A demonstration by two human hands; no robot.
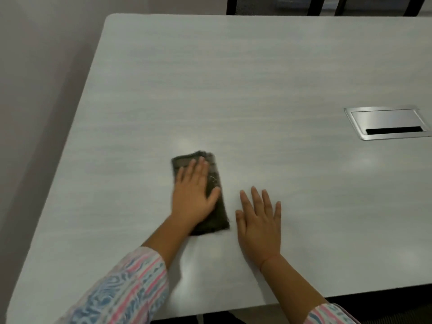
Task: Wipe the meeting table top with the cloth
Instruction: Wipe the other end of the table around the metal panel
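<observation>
Patterned sleeves [131, 284] lead up to both hands, fingers straight and gripping nothing. Left hand [194, 192] presses flat on the folded dark cloth [218, 218], near the table's front edge; right hand [259, 220] rests on the bare table [233, 78] just beside it. Wiping's in hand, I'd say. The next stroke wants steady pressure out toward the metal cable hatch [385, 122].

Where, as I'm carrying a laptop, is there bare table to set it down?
Free: the wide stretch of table top from the cloth back to the far chairs, and the patch between the right hand and the metal cable hatch. Crowded: the near middle, where the left hand presses the cloth and the right hand lies alongside.
</observation>
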